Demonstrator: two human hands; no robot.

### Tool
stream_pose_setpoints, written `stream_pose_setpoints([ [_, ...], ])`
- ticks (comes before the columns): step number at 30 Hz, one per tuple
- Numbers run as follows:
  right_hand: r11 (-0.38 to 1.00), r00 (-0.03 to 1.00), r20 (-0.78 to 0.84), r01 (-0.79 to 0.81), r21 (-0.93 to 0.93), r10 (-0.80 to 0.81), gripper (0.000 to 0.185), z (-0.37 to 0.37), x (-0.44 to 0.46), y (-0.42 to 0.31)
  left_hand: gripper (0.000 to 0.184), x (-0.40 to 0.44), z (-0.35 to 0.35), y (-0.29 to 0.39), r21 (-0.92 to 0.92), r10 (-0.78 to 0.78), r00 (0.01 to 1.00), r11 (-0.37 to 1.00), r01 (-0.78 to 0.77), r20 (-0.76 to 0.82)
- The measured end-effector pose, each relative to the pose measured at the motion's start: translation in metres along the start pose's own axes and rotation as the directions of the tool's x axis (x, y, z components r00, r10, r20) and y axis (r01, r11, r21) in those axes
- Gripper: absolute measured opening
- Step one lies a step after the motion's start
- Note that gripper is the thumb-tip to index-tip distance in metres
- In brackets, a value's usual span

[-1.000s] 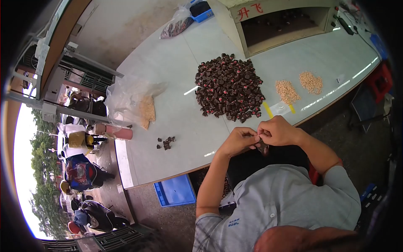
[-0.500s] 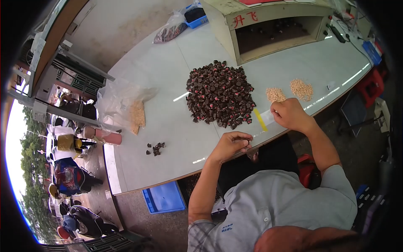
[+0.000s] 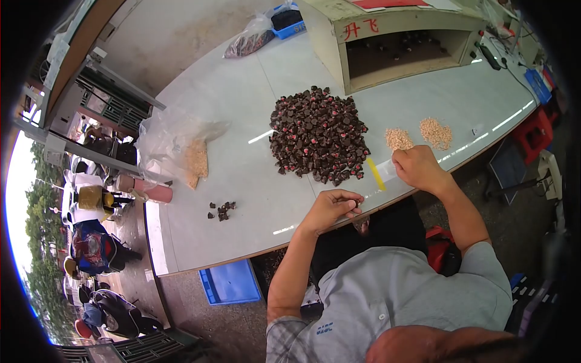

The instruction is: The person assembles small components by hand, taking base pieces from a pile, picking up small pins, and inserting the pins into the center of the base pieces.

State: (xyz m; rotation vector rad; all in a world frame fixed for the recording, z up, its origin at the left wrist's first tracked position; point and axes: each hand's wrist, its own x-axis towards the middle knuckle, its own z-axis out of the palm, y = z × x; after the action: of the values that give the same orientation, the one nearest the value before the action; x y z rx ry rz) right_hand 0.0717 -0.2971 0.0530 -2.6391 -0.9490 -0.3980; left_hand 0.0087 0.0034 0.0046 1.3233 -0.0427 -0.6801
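Note:
My left hand (image 3: 334, 209) is at the table's front edge, thumb and fingers pinched on a small dark knob-like part (image 3: 357, 204). To its upper right, my right hand (image 3: 419, 167) rests just below a pile of tiny beige pieces (image 3: 398, 139). Its fingers are curled together, and anything between them is hidden. A second beige pile (image 3: 436, 134) lies a little farther right. Beyond my left hand spreads a large heap of dark brown parts (image 3: 318, 136), some showing pink-red spots. Several similar dark parts (image 3: 223, 210) lie apart on the left.
A clear plastic bag (image 3: 175, 148) with beige pieces lies on the table's left side. At the back stand a beige open-fronted box (image 3: 339, 51), another bag (image 3: 249, 43) and a blue bin (image 3: 289, 30). Yellow tape (image 3: 376, 174) marks the tabletop. Below sits a blue tray (image 3: 232, 283).
The view has shifted slightly. Both hands keep nearly the same places and grips; the heaps look unchanged.

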Motion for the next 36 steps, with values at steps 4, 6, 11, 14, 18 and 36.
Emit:
stream_pose_setpoints([
  [4,0.957,0.991,-0.106,-0.052,0.285,0.085,0.009,-0.011,0.001,-0.024,0.023,-0.001,-0.002,-0.001,-0.068,0.012,1.0,0.998,-0.012,0.007],
  [6,0.909,0.988,-0.099,-0.067,0.411,0.117,0.011,-0.008,0.001,-0.042,0.024,-0.001,-0.004,-0.003,-0.109,0.012,1.0,0.994,-0.011,0.006],
  [11,0.827,0.993,-0.109,0.023,0.562,0.046,0.012,0.022,-0.001,-0.076,0.026,0.0,-0.006,-0.005,-0.14,0.003,1.0,0.99,-0.003,0.004],
  [14,0.844,0.989,-0.143,0.051,0.533,0.03,0.012,0.039,-0.002,-0.083,0.025,-0.001,-0.005,-0.005,-0.122,-0.01,1.0,0.992,0.008,-0.016],
  [18,0.859,0.987,-0.162,0.072,0.506,0.013,0.012,0.041,0.0,-0.086,0.024,-0.001,-0.005,-0.004,-0.131,-0.01,1.0,0.991,0.008,-0.013],
  [36,0.659,0.961,0.203,-0.276,0.699,0.188,0.02,0.037,0.007,-0.088,0.02,0.001,-0.01,-0.011,-0.113,0.009,1.0,0.994,-0.01,-0.004],
])
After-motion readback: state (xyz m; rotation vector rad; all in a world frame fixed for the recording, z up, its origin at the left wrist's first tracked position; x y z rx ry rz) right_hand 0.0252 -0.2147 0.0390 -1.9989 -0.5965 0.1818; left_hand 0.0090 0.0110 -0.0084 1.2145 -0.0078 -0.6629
